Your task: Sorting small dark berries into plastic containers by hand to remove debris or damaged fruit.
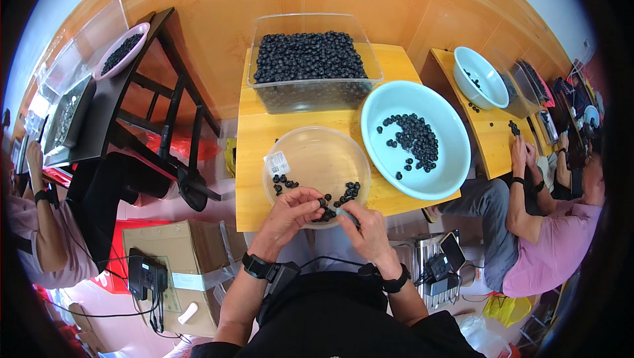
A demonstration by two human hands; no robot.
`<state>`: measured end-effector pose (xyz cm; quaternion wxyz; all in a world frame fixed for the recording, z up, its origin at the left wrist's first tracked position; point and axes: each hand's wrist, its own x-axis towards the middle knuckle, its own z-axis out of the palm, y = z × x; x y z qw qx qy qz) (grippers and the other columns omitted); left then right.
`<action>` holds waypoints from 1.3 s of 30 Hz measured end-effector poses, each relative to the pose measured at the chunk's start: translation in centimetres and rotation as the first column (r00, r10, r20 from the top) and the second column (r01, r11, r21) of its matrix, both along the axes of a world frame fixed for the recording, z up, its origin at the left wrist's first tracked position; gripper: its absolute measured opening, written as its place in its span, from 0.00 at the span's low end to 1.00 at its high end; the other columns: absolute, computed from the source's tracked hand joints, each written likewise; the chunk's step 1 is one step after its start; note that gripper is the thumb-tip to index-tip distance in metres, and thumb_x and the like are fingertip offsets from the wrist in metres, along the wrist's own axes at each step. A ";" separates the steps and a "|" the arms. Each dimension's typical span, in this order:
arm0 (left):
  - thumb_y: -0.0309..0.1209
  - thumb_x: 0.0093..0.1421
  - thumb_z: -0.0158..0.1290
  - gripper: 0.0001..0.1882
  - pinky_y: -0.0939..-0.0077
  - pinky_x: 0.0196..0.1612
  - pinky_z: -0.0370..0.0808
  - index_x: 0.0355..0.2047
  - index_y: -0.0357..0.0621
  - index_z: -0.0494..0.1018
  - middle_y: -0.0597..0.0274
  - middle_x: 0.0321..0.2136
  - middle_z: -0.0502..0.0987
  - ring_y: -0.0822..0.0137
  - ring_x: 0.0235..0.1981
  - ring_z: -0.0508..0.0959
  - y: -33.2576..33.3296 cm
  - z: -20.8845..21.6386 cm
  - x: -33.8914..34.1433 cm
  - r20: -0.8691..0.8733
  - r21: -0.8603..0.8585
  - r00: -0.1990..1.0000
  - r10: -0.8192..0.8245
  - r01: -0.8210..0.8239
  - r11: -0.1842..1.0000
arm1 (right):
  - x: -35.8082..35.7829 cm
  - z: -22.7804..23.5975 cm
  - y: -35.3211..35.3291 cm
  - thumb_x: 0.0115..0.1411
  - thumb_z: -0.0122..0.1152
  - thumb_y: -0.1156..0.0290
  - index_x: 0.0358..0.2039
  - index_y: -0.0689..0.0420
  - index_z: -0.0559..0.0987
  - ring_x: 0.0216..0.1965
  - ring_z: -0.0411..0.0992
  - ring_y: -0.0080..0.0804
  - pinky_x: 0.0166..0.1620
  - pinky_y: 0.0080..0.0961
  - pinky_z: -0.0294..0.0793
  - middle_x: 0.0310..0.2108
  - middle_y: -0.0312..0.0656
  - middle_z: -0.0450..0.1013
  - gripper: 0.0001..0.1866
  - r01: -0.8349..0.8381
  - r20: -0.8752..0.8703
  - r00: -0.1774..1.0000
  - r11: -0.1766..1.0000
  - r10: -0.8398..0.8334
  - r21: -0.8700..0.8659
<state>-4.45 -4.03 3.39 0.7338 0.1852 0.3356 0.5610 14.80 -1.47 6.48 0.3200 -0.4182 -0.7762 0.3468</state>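
Observation:
My left hand is closed in a pinch on a small round black piece, above the near rim of a shallow clear round tub. Close beside it, my right hand is closed around a small grey-blue tool; its tip is too small to make out. Inside the tub, loose black pieces lie at the left, and more sit at the right by my fingers. A white label sticks to the tub's left side.
A clear bin heaped with black pieces stands at the table's far side. At right is a pale blue basin holding several dozen. People work at tables on both sides. A cardboard box stands on the floor at lower left.

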 end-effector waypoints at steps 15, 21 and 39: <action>0.23 0.58 0.55 0.08 0.82 0.38 0.79 0.39 0.39 0.73 0.62 0.33 0.78 0.73 0.33 0.79 -1.9 -0.9 0.5 0.274 0.050 0.961 -0.023 0.010 0.999 | -0.9 1.6 -1.0 0.56 0.59 0.69 0.30 0.59 0.76 0.14 0.68 0.35 0.20 0.27 0.63 0.15 0.43 0.67 0.07 -0.118 -0.024 0.993 0.992 0.120 0.051; 0.23 0.58 0.55 0.09 0.81 0.38 0.79 0.39 0.39 0.73 0.62 0.32 0.78 0.73 0.33 0.79 -2.0 -0.8 0.6 0.285 0.035 0.958 -0.010 0.000 0.999 | -0.9 2.1 -0.9 0.56 0.61 0.67 0.28 0.57 0.76 0.16 0.71 0.39 0.21 0.30 0.67 0.16 0.42 0.71 0.07 -0.125 0.059 0.991 0.991 0.122 0.039; 0.24 0.59 0.54 0.07 0.81 0.37 0.79 0.39 0.40 0.72 0.61 0.32 0.78 0.72 0.31 0.79 -2.1 -1.4 0.6 0.340 0.042 0.939 -0.054 0.043 0.998 | -0.8 1.5 -0.8 0.56 0.61 0.66 0.28 0.57 0.76 0.17 0.72 0.39 0.21 0.31 0.67 0.19 0.41 0.72 0.08 -0.123 0.078 0.990 0.991 0.119 0.050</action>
